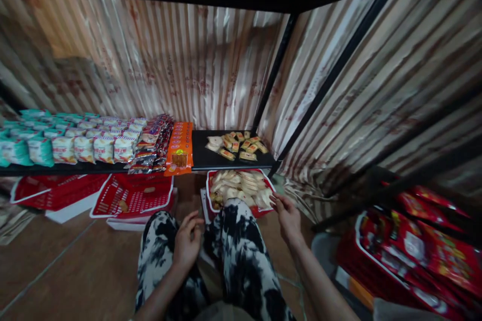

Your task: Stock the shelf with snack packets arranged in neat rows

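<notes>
Below the shelf, between my right knee and the shelf edge, stands a red basket with a white rim [208, 184], filled with small pale packets [239, 183]. At the basket's right end, my right hand [289, 218] has its fingertips pinched on a whitish packet [265, 197]; the grip is partly blurred. My left hand [188, 241] hovers by my left knee, its fingers loosely bent and apart, holding nothing. On the shelf [205, 160] above the basket lie several yellowish packets [248, 148] and a few pale ones [214, 143].
Rows of white packets [103, 149] and teal packets [39, 150], dark red packets [152, 143] and an orange bag [179, 148] fill the shelf's left side. Beneath them are two red baskets [131, 193]. Another basket [357, 230] with red bags stands right, beside black shelf posts [339, 77].
</notes>
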`<action>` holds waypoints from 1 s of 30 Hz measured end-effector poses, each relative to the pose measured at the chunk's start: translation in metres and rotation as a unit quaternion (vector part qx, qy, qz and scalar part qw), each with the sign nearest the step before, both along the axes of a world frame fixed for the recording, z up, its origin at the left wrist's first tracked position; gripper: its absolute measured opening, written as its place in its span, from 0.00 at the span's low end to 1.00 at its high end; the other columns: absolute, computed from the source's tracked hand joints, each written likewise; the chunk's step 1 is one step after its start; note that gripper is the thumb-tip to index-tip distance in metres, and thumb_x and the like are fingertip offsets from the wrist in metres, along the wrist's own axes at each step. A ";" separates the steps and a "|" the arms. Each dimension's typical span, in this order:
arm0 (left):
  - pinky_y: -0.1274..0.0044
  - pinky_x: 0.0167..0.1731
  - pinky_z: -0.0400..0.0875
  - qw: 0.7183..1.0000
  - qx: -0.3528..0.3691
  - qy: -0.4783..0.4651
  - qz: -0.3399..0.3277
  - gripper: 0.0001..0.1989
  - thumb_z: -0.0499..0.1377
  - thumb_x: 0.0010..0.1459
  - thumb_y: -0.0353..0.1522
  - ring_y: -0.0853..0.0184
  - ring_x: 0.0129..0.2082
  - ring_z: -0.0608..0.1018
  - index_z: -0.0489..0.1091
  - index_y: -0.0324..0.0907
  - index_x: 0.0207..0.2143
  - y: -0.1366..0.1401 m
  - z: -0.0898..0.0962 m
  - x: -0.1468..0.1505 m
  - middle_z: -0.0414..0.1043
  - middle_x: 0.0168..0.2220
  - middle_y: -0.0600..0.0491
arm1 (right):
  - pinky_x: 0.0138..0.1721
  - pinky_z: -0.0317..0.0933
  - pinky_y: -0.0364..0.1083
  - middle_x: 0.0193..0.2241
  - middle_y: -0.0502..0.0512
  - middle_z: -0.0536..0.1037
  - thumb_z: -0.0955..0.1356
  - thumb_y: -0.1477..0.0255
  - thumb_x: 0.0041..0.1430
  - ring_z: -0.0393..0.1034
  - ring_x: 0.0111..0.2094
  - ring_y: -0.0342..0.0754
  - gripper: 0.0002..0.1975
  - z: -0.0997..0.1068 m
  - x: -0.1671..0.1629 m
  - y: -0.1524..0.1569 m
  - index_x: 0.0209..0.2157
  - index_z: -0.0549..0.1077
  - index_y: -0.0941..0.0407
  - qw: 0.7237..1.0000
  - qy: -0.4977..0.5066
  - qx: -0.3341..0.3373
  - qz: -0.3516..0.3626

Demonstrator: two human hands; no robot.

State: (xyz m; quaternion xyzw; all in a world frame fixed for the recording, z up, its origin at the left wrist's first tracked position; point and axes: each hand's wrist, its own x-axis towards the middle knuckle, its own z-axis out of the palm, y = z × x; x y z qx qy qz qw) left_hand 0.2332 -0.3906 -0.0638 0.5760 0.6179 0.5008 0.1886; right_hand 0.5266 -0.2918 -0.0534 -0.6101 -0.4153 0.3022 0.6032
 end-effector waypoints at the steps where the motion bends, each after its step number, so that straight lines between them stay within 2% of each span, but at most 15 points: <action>1: 0.66 0.44 0.72 1.000 -0.004 -0.006 -0.007 0.12 0.50 0.51 0.28 0.62 0.43 0.77 0.74 0.43 0.29 0.001 0.000 0.003 0.74 0.43 0.48 | 0.40 0.67 0.53 0.37 0.60 0.78 0.67 0.58 0.44 0.74 0.37 0.53 0.21 0.009 0.002 0.004 0.37 0.75 0.58 1.000 0.017 0.011 -0.005; 4: 0.67 0.44 0.71 0.999 -0.030 -0.020 -0.029 0.13 0.49 0.51 0.27 0.62 0.44 0.76 0.74 0.42 0.30 0.010 -0.004 0.014 0.73 0.44 0.48 | 0.40 0.67 0.51 0.37 0.60 0.78 0.68 0.59 0.44 0.73 0.38 0.52 0.21 0.031 0.013 0.010 0.38 0.74 0.57 0.999 0.037 0.032 -0.013; 7: 0.68 0.47 0.70 0.994 -0.083 -0.021 -0.064 0.14 0.49 0.49 0.24 0.63 0.45 0.75 0.74 0.42 0.30 0.026 -0.008 0.031 0.72 0.45 0.48 | 0.41 0.67 0.50 0.38 0.59 0.78 0.68 0.58 0.46 0.73 0.39 0.52 0.20 0.034 0.028 0.008 0.38 0.74 0.57 0.998 0.038 0.041 -0.022; 11: 0.71 0.52 0.64 0.983 -0.152 0.001 -0.107 0.15 0.50 0.47 0.20 0.65 0.49 0.72 0.73 0.41 0.31 0.048 -0.007 0.057 0.69 0.49 0.49 | 0.40 0.67 0.50 0.36 0.58 0.79 0.69 0.58 0.44 0.73 0.39 0.52 0.21 0.012 0.044 0.001 0.37 0.74 0.57 0.999 0.038 0.007 -0.027; 15: 0.74 0.55 0.59 0.966 -0.235 0.036 -0.103 0.14 0.52 0.49 0.21 0.66 0.53 0.69 0.73 0.40 0.34 0.058 -0.007 0.070 0.65 0.53 0.48 | 0.38 0.67 0.50 0.35 0.58 0.79 0.68 0.58 0.45 0.74 0.37 0.53 0.20 -0.012 0.044 0.000 0.37 0.74 0.57 0.998 0.036 -0.053 -0.004; 20: 0.76 0.57 0.56 0.932 -0.336 0.074 -0.114 0.14 0.53 0.50 0.23 0.66 0.56 0.66 0.72 0.39 0.39 0.055 -0.017 0.069 0.62 0.57 0.47 | 0.45 0.63 0.52 0.38 0.58 0.78 0.65 0.61 0.48 0.72 0.41 0.54 0.18 -0.026 0.019 0.023 0.37 0.75 0.58 0.994 -0.070 -0.083 0.027; 23: 0.78 0.57 0.56 0.923 -0.352 0.091 -0.125 0.15 0.52 0.52 0.25 0.67 0.56 0.65 0.71 0.39 0.42 0.054 -0.021 0.065 0.60 0.58 0.48 | 0.47 0.62 0.52 0.39 0.58 0.78 0.63 0.65 0.50 0.71 0.42 0.53 0.17 -0.033 -0.009 0.040 0.38 0.75 0.58 0.978 -0.160 -0.097 0.092; 26: 0.81 0.56 0.56 0.916 -0.356 0.116 -0.142 0.16 0.51 0.53 0.26 0.68 0.56 0.66 0.70 0.39 0.44 0.057 -0.020 0.062 0.61 0.58 0.49 | 0.46 0.63 0.50 0.37 0.57 0.79 0.61 0.70 0.51 0.72 0.40 0.51 0.14 -0.043 -0.038 0.046 0.36 0.76 0.57 0.947 -0.242 -0.126 0.170; 30: 0.81 0.55 0.58 0.887 -0.364 0.201 -0.200 0.18 0.50 0.55 0.29 0.68 0.54 0.67 0.67 0.41 0.48 0.066 -0.018 0.062 0.60 0.58 0.51 | 0.47 0.63 0.48 0.39 0.59 0.78 0.60 0.74 0.51 0.71 0.42 0.49 0.15 -0.053 -0.053 0.041 0.37 0.75 0.58 0.928 -0.303 -0.111 0.184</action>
